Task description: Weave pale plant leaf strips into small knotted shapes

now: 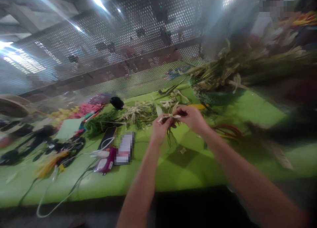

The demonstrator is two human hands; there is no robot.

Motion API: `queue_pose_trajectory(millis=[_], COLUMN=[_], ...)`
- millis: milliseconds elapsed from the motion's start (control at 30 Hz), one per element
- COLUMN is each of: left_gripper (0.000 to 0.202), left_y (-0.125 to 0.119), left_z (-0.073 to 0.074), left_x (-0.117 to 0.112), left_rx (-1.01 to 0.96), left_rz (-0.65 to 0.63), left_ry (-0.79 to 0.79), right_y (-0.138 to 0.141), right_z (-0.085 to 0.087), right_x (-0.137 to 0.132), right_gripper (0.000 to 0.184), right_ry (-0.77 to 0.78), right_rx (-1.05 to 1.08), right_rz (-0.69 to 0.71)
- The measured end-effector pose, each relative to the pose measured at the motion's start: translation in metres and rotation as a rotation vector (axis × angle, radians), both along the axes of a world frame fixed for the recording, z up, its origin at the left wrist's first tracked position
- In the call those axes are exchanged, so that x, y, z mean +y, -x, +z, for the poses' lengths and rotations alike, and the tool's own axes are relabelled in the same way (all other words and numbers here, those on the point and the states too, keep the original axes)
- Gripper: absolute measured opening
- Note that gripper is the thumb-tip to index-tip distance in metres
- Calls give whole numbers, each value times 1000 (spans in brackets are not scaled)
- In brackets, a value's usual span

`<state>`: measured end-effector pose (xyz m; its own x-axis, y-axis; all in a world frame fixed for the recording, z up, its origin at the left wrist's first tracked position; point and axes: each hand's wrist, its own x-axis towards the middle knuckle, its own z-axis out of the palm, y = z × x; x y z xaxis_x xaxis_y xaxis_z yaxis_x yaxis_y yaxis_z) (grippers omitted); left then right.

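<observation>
Both hands meet over the green tabletop, holding a pale dried-leaf flower (170, 116) between them. My left hand (159, 127) is closed, pinching the flower near its base, with thin dark strands hanging below. From the right, my right hand (192, 117) has its fingers pinched at the flower's edge; its fingertips are partly hidden. Just beyond the hands lies a heap of similar pale leaf flowers (136, 113) with stems. A small pale scrap (183, 150) rests on the table beneath the hands.
A basket (213, 97) of dried stalks stands at the back right. Left of my hands are a phone (125, 148), a purple device (106, 160) with white cables, green strands (99, 124) and pink flowers (86, 109). A perforated metal screen (119, 56) rises behind the green table (138, 178).
</observation>
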<state>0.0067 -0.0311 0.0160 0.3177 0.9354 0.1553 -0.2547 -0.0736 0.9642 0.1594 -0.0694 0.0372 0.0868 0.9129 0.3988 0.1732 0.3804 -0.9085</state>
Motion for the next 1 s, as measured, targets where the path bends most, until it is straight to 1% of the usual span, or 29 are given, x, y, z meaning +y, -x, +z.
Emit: queue_pose_trajectory(millis=[200,367,467,567,733,800,900,1000], left_gripper=[31,30,29,28,28,27,23,20], left_y=[-6,-8,-9,-10,-12,-13,-13,-12], left_z=[-2,-8,-11,-11,-7,-6,-6,-5], left_x=[-4,-4,-4,-4,-8,-8,-8,-7], left_rx=[-35,-36,-44,-26,-16,-20,-25,-40], left_rz=[22,42,62,82,119,131,149,161], left_ry=[7,-8,-19,-28,-4,7,27,59], right_y=[-1,-3,-2,-1,1,2,1,1], right_z=[-3,-4,-3,-2,-6,-10,-14,-11], right_x=[0,0,-1,-2,-1,2,7,8], right_gripper=[8,12,12,10,8,6,15,22], right_ry=[-58,-102,-117,-121,-106,-88,-38,22], right_rx=[-108,-216,-258,-287,-206,-142,-60,36], right_rz=[-76,-122,-119,-121,-92,-116,-161,-127])
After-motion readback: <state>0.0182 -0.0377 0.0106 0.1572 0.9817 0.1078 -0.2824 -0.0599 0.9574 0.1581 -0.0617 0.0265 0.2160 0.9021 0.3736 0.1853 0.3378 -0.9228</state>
